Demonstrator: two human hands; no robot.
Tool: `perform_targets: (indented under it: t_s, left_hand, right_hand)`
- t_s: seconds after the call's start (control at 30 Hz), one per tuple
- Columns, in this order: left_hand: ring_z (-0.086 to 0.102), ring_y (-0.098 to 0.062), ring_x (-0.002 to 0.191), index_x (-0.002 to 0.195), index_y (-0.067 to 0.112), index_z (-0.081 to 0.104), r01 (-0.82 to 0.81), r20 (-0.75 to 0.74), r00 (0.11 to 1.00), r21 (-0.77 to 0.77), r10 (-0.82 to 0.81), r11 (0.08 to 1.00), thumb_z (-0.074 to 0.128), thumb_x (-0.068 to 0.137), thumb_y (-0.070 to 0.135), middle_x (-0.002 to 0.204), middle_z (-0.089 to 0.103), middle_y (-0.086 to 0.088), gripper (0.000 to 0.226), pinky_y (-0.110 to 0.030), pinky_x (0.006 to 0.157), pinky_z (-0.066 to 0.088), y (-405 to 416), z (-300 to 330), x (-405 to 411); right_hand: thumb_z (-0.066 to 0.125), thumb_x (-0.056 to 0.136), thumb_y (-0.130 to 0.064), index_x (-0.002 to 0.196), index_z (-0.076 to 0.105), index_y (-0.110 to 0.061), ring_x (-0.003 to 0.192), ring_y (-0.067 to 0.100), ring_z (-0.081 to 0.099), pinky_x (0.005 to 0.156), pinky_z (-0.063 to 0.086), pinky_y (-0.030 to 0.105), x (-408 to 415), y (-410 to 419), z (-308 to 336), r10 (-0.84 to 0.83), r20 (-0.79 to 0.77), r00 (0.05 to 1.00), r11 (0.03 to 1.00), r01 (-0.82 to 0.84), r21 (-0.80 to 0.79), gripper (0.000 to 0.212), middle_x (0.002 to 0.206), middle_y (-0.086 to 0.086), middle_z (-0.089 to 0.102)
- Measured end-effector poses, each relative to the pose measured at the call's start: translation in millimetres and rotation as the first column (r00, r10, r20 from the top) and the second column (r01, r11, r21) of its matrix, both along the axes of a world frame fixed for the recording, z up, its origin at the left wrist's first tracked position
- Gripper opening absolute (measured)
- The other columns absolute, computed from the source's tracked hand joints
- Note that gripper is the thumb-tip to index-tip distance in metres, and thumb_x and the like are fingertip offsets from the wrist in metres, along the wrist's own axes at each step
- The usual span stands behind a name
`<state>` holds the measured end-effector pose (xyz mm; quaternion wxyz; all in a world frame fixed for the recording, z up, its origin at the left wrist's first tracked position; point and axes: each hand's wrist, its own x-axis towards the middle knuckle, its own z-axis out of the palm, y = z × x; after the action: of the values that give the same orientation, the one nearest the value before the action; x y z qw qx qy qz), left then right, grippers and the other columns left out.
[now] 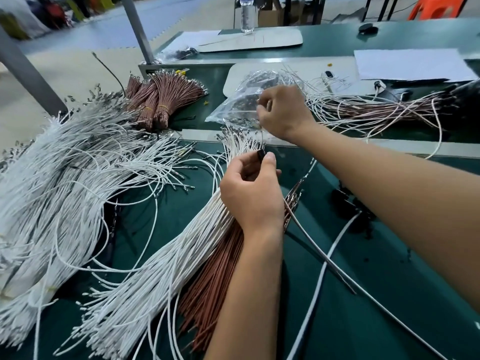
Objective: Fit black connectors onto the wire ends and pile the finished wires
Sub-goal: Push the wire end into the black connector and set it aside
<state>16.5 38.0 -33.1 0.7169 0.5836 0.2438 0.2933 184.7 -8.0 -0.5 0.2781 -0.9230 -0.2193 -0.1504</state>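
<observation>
- Left hand (250, 193): bare, no glove, ring or watch in sight.
- Right hand (281, 113): bare likewise.
- Both forearms uncovered; no sleeve shows.

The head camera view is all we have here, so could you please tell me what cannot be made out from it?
- Black connector: mostly covered by the left hand; its shape is unclear.
- Right hand: its fingertips curl away over the clear plastic bag; what they pinch is too thin to tell.
- Bag contents: blurred by glare.
- White wire heap: cut off by the left edge.
- Dark bits under the right forearm: partly hidden, too small to identify.
</observation>
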Motion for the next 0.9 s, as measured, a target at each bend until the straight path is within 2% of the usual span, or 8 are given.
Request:
perform_targets:
  t_s: [0.07, 0.17, 0.27, 0.4, 0.57, 0.7, 0.8, 0.9]
  left_hand:
    - [0.073, -0.015, 0.064, 0.082, 0.022, 0.072, 0.013, -0.007, 1.0, 0.024, -0.013, 1.0, 0.078, 0.086, 0.014, 0.071, 0.074, 0.004, 0.01, -0.038, 0.072, 0.061, -2, 1, -1]
    - [0.074, -0.019, 0.072, 0.084, 0.022, 0.072, 0.065, -0.008, 0.998, 0.105, -0.065, 0.992, 0.078, 0.086, 0.017, 0.076, 0.074, 0.003, 0.008, -0.044, 0.077, 0.061, -7, 3, -3]
    - [0.074, -0.018, 0.074, 0.088, 0.021, 0.074, 0.21, 0.017, 0.976, 0.174, -0.216, 0.962, 0.078, 0.086, 0.017, 0.081, 0.076, 0.001, 0.006, -0.036, 0.073, 0.061, -16, 6, -7]
    - [0.071, -0.019, 0.066, 0.092, 0.011, 0.076, 0.56, 0.025, 0.827, 0.051, -0.562, 0.827, 0.076, 0.087, 0.005, 0.082, 0.077, -0.006, 0.008, -0.027, 0.067, 0.057, -36, 7, -13]
    - [0.069, -0.016, 0.06, 0.096, 0.001, 0.077, 0.715, -0.081, 0.696, 0.169, -0.713, 0.679, 0.077, 0.084, -0.001, 0.082, 0.077, -0.016, 0.012, -0.023, 0.061, 0.056, -62, -2, -20]
    - [0.068, -0.015, 0.061, 0.095, 0.002, 0.077, 0.757, -0.112, 0.634, 0.292, -0.765, 0.584, 0.081, 0.08, -0.003, 0.079, 0.076, -0.014, 0.016, -0.024, 0.066, 0.056, -66, -9, -21]
    - [0.07, -0.018, 0.066, 0.089, 0.007, 0.073, 0.758, -0.081, 0.624, 0.307, -0.778, 0.576, 0.084, 0.076, -0.004, 0.082, 0.077, -0.013, 0.02, -0.031, 0.07, 0.059, -66, -12, -21]
    - [0.073, -0.029, 0.076, 0.088, 0.005, 0.073, 0.756, -0.047, 0.618, 0.312, -0.785, 0.576, 0.085, 0.074, -0.004, 0.086, 0.077, -0.015, 0.02, -0.046, 0.079, 0.061, -65, -15, -21]
  right_hand:
    - [0.055, 0.092, -0.018, 0.058, 0.055, -0.01, 0.053, 0.013, 0.043, 0.056, 0.034, 0.026, -15, -22, 4, -0.095, -0.069, 0.993, 0.96, 0.109, 0.257, 0.034, 0.054, 0.002, 0.05]
    - [0.05, 0.091, -0.026, 0.065, 0.056, -0.003, 0.058, 0.02, 0.04, 0.059, 0.03, 0.032, -47, -65, 8, -0.124, -0.272, 0.954, 0.801, 0.258, 0.54, 0.035, 0.058, 0.008, 0.045]
    - [0.052, 0.084, -0.024, 0.074, 0.069, 0.001, 0.05, 0.018, 0.032, 0.047, 0.025, 0.029, -87, -110, 5, -0.116, -0.385, 0.916, 0.663, 0.36, 0.657, 0.032, 0.065, 0.013, 0.04]
    - [0.054, 0.092, -0.012, 0.085, 0.075, -0.002, 0.04, 0.009, 0.024, 0.04, 0.021, 0.018, -138, -155, -12, -0.03, -0.47, 0.882, 0.541, 0.41, 0.735, 0.024, 0.057, 0.003, 0.032]
    - [0.055, 0.098, -0.001, 0.092, 0.073, -0.004, 0.045, 0.012, 0.042, 0.039, 0.034, 0.02, -177, -184, -33, 0.015, -0.436, 0.9, 0.497, 0.372, 0.784, 0.019, 0.061, 0.005, 0.06]
    - [0.059, 0.1, 0.001, 0.104, 0.062, -0.004, 0.05, 0.012, 0.05, 0.046, 0.049, 0.025, -193, -190, -39, 0.133, -0.332, 0.934, 0.46, 0.239, 0.855, 0.006, 0.09, 0.015, 0.077]
    - [0.069, 0.095, -0.003, 0.098, 0.066, -0.006, 0.05, 0.012, 0.052, 0.045, 0.051, 0.026, -195, -194, -40, 0.118, -0.286, 0.951, 0.517, 0.187, 0.835, 0.006, 0.089, 0.019, 0.076]
    - [0.078, 0.087, -0.002, 0.092, 0.076, -0.009, 0.06, 0.008, 0.062, 0.047, 0.054, 0.023, -195, -197, -39, 0.083, -0.25, 0.965, 0.605, 0.151, 0.782, 0.008, 0.079, 0.005, 0.076]
